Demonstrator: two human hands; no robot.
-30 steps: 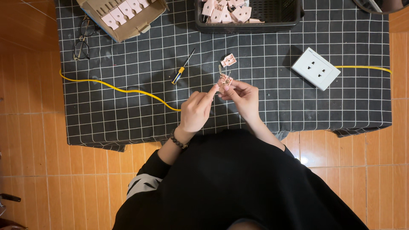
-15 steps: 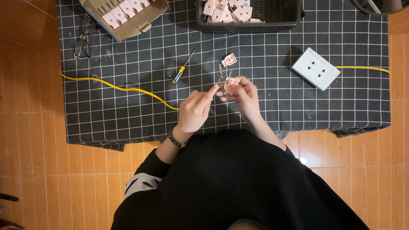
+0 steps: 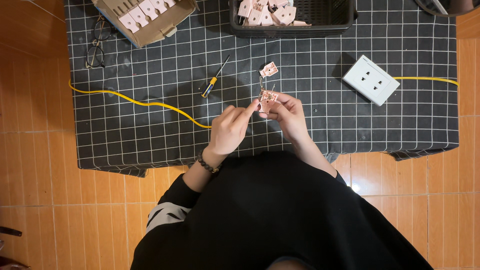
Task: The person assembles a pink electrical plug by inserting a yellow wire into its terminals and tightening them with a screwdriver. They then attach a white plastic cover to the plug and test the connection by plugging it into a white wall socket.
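Matt black cloth with a white grid (image 3: 150,135), slightly creased, over glossy orange-brown floor tiles (image 3: 40,200). Small pink plastic part with bare metal contacts (image 3: 267,98) at centre, pinched between both hands; smooth white plastic socket plate (image 3: 370,80) at right. Dull brown cardboard box (image 3: 150,30) upper left, black plastic basket (image 3: 325,25) at top.

black white-grid cloth (image 3: 150,130), yellow cable (image 3: 145,104), pink plug part (image 3: 267,98)

Bare checked black cloth (image 3: 150,135) lies open left of the hands; ahead, a yellow-handled screwdriver (image 3: 215,77) and small pink plug part (image 3: 268,69) obstruct.
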